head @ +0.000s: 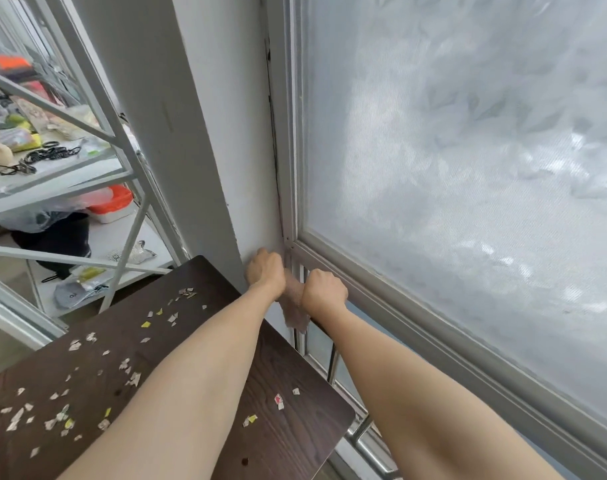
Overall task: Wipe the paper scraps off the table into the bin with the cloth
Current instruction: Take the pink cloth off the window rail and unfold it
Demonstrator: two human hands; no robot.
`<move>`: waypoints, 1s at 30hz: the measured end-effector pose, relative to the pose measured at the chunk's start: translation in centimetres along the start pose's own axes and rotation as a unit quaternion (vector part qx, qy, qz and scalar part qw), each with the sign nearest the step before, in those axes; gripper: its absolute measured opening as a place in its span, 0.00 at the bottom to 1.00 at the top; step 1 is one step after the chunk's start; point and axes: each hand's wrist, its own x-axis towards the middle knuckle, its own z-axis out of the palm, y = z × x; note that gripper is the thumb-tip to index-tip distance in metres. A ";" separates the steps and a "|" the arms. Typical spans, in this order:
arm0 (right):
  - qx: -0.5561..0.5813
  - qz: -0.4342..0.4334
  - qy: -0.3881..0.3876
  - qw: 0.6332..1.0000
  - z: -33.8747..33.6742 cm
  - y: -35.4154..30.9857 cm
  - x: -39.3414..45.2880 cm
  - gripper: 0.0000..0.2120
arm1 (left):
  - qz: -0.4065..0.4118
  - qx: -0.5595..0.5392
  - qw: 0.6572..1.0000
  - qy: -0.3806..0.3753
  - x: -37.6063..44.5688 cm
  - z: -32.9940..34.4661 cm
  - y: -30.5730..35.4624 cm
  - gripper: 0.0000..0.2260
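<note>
Both hands fisted on the cloth (296, 306) past the surface's (295, 445) far edge by the window: left hand (264, 268), right hand (324, 284). Paper scraps (70, 393) lie scattered across surface, mostly toward left edge.

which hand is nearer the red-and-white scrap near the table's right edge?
Right, narrowly. The right hand grips the cloth beyond the table's far edge, almost straight past the scrap. The left hand sits farther away, by the wall.

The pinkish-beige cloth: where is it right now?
In the head view, the pinkish-beige cloth hangs between both hands, past the dark wooden table's far right edge, beside the window frame.
</note>
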 end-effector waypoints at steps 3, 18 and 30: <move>0.035 -0.013 -0.006 0.999 -0.8 -0.3 -0.2 0.13 | 0.020 -0.025 0.999 0.001 -0.2 -0.4 -0.9 0.12; 0.245 -0.105 -0.018 0.964 -2.4 -6.3 -3.7 0.16 | 0.023 -0.284 0.956 -0.073 -7.2 -8.6 -12.9 0.25; 0.133 -0.213 -0.029 0.968 -1.4 -16.8 -9.9 0.05 | 0.005 -0.223 0.975 0.011 -13.3 -14.1 -23.5 0.23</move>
